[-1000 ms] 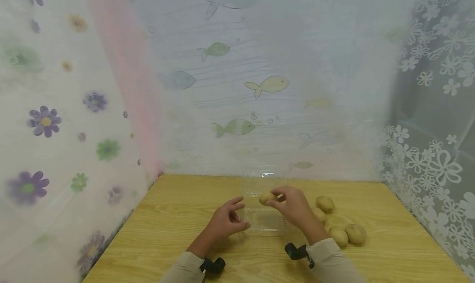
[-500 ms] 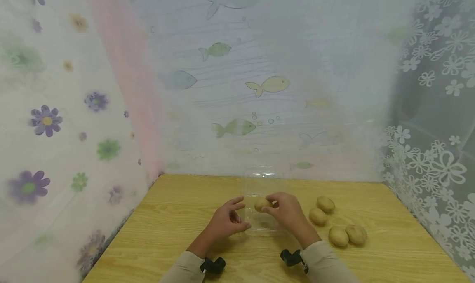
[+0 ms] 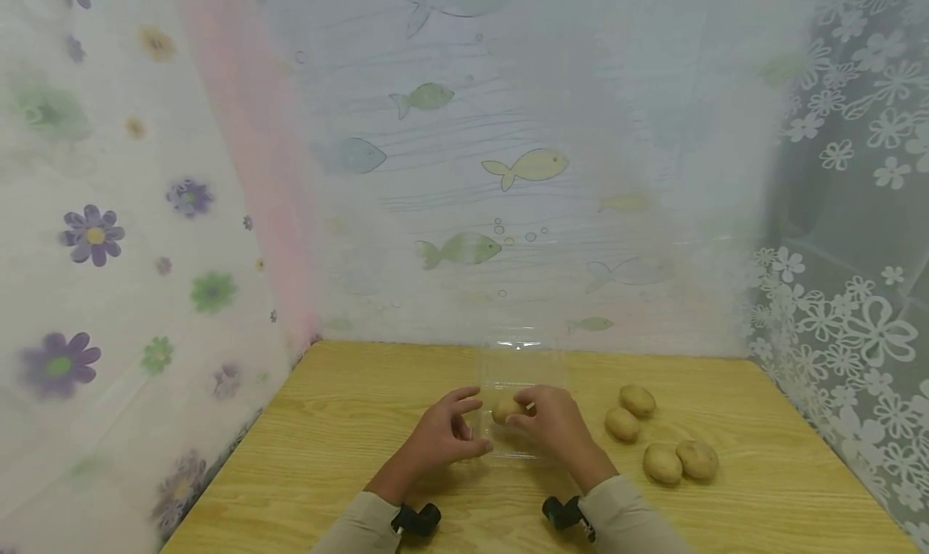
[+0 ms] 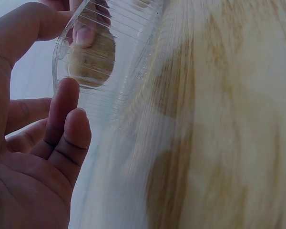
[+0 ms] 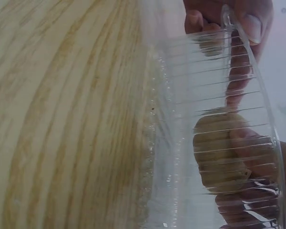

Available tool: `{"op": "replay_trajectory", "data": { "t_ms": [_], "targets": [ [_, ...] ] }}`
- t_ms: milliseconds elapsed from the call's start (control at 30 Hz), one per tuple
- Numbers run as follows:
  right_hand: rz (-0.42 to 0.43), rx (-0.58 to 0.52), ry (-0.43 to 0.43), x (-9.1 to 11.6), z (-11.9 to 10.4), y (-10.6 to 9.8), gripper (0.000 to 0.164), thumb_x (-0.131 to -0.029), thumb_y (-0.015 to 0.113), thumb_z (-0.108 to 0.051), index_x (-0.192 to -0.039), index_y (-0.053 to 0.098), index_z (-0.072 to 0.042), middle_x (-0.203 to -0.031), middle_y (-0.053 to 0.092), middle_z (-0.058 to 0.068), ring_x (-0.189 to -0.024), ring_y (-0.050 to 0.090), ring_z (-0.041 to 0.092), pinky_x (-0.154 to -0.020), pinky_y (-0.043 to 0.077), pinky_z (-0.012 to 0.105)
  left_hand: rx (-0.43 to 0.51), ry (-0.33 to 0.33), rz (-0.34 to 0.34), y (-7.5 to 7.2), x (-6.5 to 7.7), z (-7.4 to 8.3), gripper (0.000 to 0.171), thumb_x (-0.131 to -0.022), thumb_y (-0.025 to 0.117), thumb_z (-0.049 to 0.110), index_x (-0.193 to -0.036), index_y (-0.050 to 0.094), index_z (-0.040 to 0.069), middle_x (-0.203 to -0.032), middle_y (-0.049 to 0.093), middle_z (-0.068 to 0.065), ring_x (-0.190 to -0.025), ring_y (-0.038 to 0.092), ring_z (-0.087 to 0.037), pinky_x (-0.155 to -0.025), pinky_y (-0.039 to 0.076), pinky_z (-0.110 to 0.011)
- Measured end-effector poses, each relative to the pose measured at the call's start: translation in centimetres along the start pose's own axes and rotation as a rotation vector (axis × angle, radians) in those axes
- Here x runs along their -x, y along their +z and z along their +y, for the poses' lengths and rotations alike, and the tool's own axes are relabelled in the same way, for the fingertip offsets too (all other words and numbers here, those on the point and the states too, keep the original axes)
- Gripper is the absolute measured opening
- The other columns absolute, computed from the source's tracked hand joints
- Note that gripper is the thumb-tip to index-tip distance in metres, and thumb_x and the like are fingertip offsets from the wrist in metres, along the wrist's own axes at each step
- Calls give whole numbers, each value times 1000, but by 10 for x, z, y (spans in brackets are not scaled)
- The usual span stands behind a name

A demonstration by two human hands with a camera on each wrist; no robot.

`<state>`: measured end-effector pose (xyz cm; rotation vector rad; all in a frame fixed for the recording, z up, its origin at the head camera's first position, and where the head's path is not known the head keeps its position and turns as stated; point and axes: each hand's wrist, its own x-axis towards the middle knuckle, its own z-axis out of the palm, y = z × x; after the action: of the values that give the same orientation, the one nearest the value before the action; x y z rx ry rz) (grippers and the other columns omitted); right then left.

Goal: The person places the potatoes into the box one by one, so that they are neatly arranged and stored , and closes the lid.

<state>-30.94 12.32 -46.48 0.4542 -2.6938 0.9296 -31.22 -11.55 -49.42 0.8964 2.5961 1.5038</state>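
Observation:
A clear plastic container [image 3: 526, 456] with ribbed walls stands on the table, its lid [image 3: 522, 360] raised at the back. My right hand [image 3: 555, 421] pinches a potato [image 3: 502, 411] between thumb and fingers, low inside the container. Through the ribbed wall, the right wrist view shows this potato [image 5: 219, 152] with the thumb along its side. My left hand [image 3: 443, 431] stays at the container's left side, thumb and fingers spread apart. In the left wrist view its fingertips [image 4: 76, 126] are right at the rim.
To the right of the container, two potatoes [image 3: 622, 424] lie close together. Another pair of potatoes [image 3: 697, 460] sits nearer the front. Patterned sheets [image 3: 450, 296] hang behind the wooden table [image 3: 348, 425] and at both sides.
My right hand has moved left and down with the potato, into the container. The left hand has hardly moved.

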Motion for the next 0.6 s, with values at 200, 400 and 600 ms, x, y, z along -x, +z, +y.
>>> {"op": "replay_trajectory", "data": {
  "t_ms": [200,400,600],
  "targets": [
    [-24,23,-11,2,3,5,35,-81,90,-24,-109,81,-6,-110,78,9,-88,72,20,-78,60,40,82,-43,-23,-1,1,3,86,-88,85,25,-159,40,11,-152,53,-18,-72,63,-8,-64,55,-25],
    [-30,63,-35,3,6,8,34,-80,90,-25,-106,80,-6,-107,79,8,-88,73,21,-78,61,41,141,-65,-34,-1,2,7,85,-88,85,21,-160,40,11,-159,45,-16,-74,65,-10,-62,54,-24],
    [-38,47,-17,4,5,8,31,-81,89,-25,-103,75,-8,-105,78,6,-89,74,22,-79,61,41,170,-81,-43,-1,3,8,85,-89,84,19,-160,38,10,-162,40,-17,-80,70,-12,-65,55,-24]
  ]
}}
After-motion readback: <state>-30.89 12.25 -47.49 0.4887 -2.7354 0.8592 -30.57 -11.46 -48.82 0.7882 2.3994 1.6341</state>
